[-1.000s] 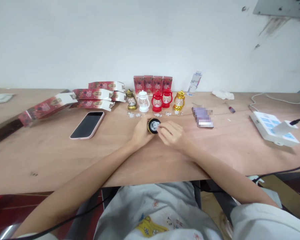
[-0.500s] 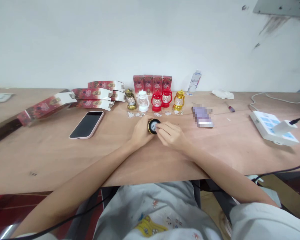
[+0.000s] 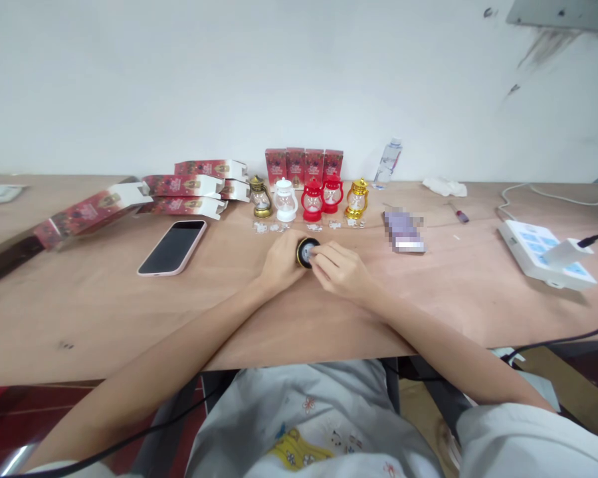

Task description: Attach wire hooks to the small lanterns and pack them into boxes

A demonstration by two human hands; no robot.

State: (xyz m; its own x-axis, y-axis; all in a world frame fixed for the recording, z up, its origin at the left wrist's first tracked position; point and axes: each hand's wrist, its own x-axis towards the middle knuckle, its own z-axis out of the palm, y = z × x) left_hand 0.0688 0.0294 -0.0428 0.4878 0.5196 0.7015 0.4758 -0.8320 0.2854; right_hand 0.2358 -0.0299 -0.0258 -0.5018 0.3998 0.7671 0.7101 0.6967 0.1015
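My left hand is wrapped round a small lantern with a black and gold rim, its round base turned up towards me. A pale disc shows within the dark rim; the rest of the body is hidden by my fingers. At the base, my right hand is pinched, its fingertips touching the pale part. Whatever it may hold is too small to make out. Just beyond stand a bronze lantern, a white lantern, two red lanterns and a gold lantern, with small clear packets before them.
Upright red boxes stand behind the lanterns, and opened red boxes lie at the left. A phone lies left, another phone right. Further right are a screwdriver, a bottle, tissue and a power strip.
Both hands stay almost in place, with the lantern base still between them. The right fingertips have shifted only very slightly at the base.
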